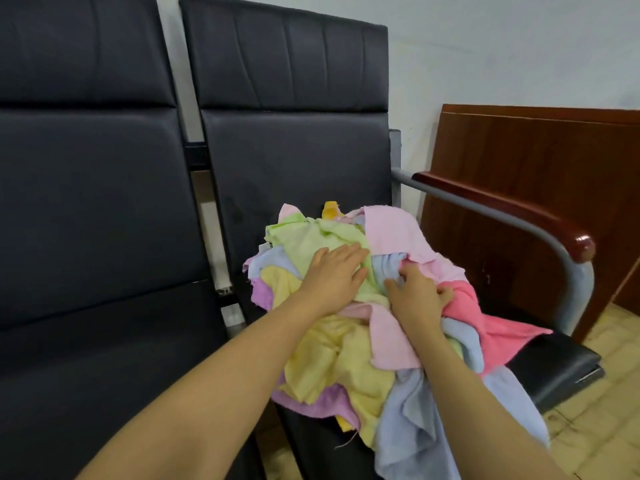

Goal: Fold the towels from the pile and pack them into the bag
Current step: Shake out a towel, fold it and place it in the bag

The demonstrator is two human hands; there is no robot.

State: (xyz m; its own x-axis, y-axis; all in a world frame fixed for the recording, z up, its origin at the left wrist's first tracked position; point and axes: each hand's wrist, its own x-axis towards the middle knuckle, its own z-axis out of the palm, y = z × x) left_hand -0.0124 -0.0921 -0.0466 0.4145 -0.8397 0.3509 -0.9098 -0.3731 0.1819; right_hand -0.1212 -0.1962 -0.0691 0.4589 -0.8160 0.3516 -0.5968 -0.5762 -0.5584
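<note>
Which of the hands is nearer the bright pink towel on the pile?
The right. The right hand grips cloth right beside the bright pink towel, its fingers touching its edge. The left hand lies flat on the light green towel, farther left.

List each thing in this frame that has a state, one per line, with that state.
Heap of pastel terry towels: unfolded, jumbled on the right seat.
Left hand: flat, fingers straight, pressing on a pale green towel.
Right hand: fingers curled into the light blue towel.
Bright pink towel: crumpled, draped toward the seat's front edge.
Black padded seat on the left: unoccupied.
</note>
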